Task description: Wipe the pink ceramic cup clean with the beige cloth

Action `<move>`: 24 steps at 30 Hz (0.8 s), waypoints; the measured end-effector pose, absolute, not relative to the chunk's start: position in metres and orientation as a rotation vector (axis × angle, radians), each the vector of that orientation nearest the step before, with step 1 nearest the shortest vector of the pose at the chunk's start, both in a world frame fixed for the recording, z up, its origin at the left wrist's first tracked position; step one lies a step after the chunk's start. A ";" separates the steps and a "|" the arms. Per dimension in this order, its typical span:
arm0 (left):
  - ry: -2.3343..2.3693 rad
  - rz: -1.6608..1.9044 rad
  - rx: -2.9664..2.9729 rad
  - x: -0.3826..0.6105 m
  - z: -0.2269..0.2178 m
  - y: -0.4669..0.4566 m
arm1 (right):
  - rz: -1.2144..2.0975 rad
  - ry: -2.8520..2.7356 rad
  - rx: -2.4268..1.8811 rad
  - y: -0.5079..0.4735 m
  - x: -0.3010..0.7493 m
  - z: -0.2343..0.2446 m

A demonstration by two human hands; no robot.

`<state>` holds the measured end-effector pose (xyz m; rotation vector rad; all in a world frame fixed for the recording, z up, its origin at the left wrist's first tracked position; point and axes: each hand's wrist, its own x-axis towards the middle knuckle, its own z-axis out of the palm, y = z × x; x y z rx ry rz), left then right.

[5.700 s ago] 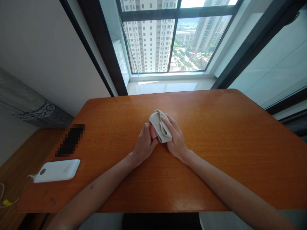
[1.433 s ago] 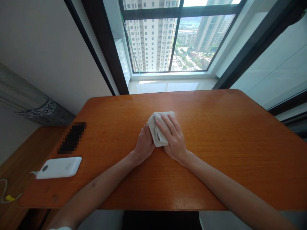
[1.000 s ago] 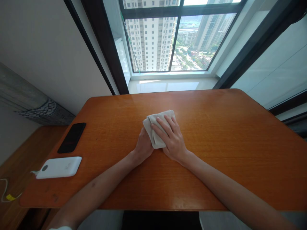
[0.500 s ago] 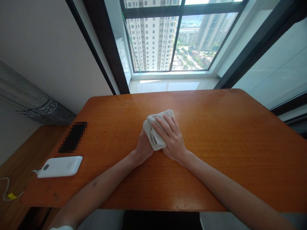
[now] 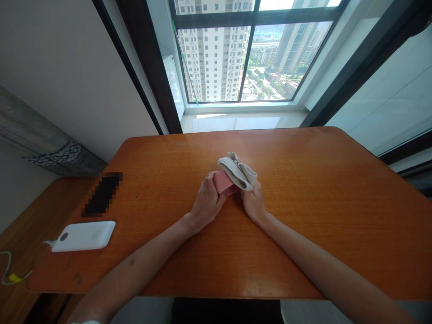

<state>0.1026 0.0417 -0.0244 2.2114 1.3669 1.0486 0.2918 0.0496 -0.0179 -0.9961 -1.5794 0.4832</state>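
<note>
Over the middle of the wooden table [image 5: 303, 216], my left hand [image 5: 207, 200] is closed around a small pink box-shaped object [image 5: 223, 182]. Its exact kind does not show. A folded light grey cloth [image 5: 238, 171] lies against the right side of the pink object and partly covers it. My right hand [image 5: 254, 202] grips the cloth from below and the right, its fingers mostly hidden behind it.
A white power bank [image 5: 84, 236] with a cable rests at the table's left edge. Beyond it lies a dark pixelated object [image 5: 103, 194]. A window [image 5: 249, 63] stands past the far edge, and a grey curtain [image 5: 50, 135] hangs at the left.
The cloth has moved right and tilted off the pink object, which now shows. My right hand has gone from flat on top of the cloth to gripping it at its right side.
</note>
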 end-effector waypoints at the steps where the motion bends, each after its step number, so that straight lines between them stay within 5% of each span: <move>1: 1.366 1.024 2.228 0.103 -0.024 0.042 | 0.440 -1.601 -0.995 0.048 0.294 -0.014; 11: 1.220 1.128 2.007 0.100 -0.014 0.042 | 0.088 -2.103 -0.769 0.045 0.310 0.009; 20: 1.338 1.074 1.905 0.099 -0.009 0.044 | 0.551 -1.639 -0.956 0.050 0.297 -0.008; 24: 1.277 1.128 1.942 0.097 -0.020 0.047 | 0.214 -1.972 -0.823 0.040 0.297 0.000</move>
